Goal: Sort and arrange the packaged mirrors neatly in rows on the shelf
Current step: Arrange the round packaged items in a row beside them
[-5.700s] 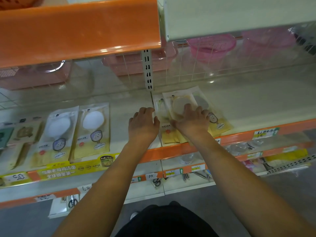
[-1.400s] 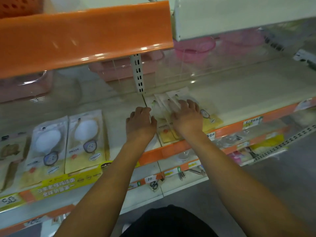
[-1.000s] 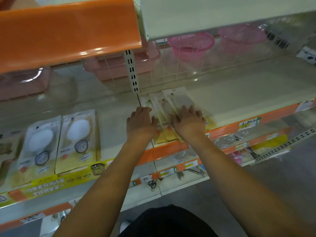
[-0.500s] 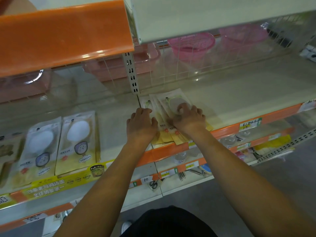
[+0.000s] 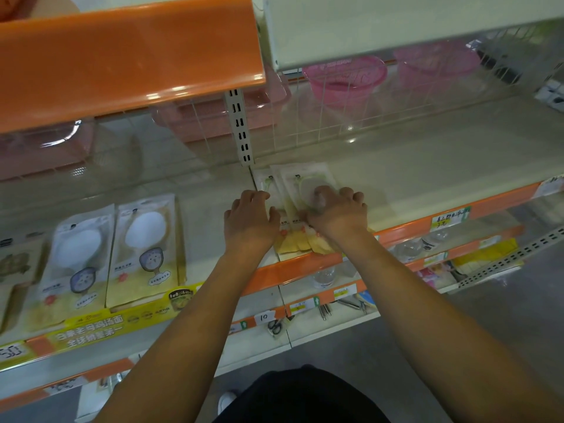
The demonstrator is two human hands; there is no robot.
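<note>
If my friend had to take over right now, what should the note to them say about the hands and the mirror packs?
Left hand: flat beside the fanned mirror packs, its fingers touching their left edge.
Right hand: pressing on the top pack, fingers bent over it.
The fanned packs overlap untidily at the shelf front, by the upright post.
Done: two mirror packs lie side by side further left.
Left: square up the fanned packs and lay them in rows.

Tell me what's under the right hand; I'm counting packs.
Right hand presses the top mirror pack of an overlapping fan. Two more packs peek out leftward. Any others underneath are covered.
</note>
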